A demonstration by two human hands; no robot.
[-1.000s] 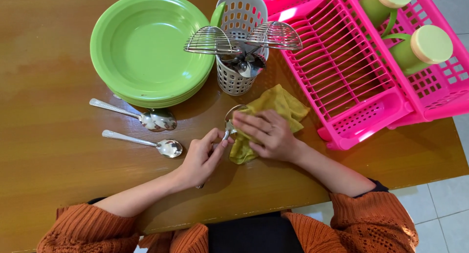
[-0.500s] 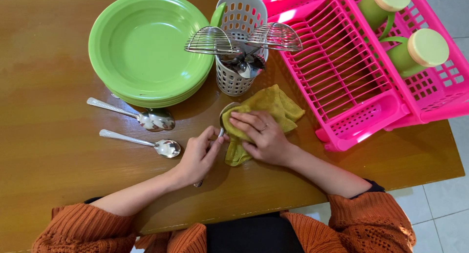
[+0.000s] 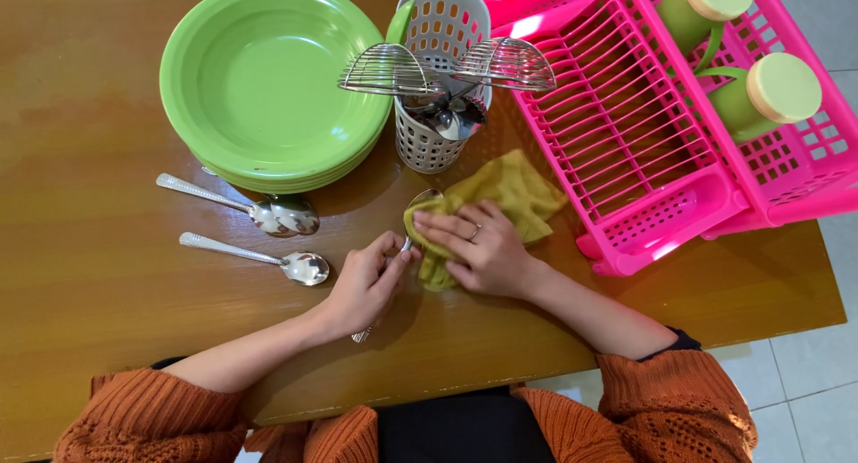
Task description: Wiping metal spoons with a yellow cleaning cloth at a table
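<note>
— What's different from a moment back, in the head view?

— The right hand (image 3: 483, 253) has slid the yellow cloth (image 3: 500, 204) further over the bowl of the spoon (image 3: 407, 241); a second ago more of that bowl showed, now only a sliver of its rim peeks out on the side nearest the white cutlery holder (image 3: 435, 79); I'd judge the wiping is mid-stroke, not finished.

— And the hands themselves?

— The right lies nearly flat, fingers spread and pressing the cloth down; the left hand (image 3: 366, 284) is curled tight round the spoon's handle, whose tip pokes out below the palm — it has barely shifted.

— Where does the spoon sit?

— Just in front of the cutlery holder, toward the person, on the wooden table (image 3: 89, 338); two more spoons (image 3: 268, 239) lie left of the holder, below the stack of green plates (image 3: 268, 79); the pink rack (image 3: 643, 114) stands to the holder's right, two green cups (image 3: 760, 88) in it; all unmoved.
</note>
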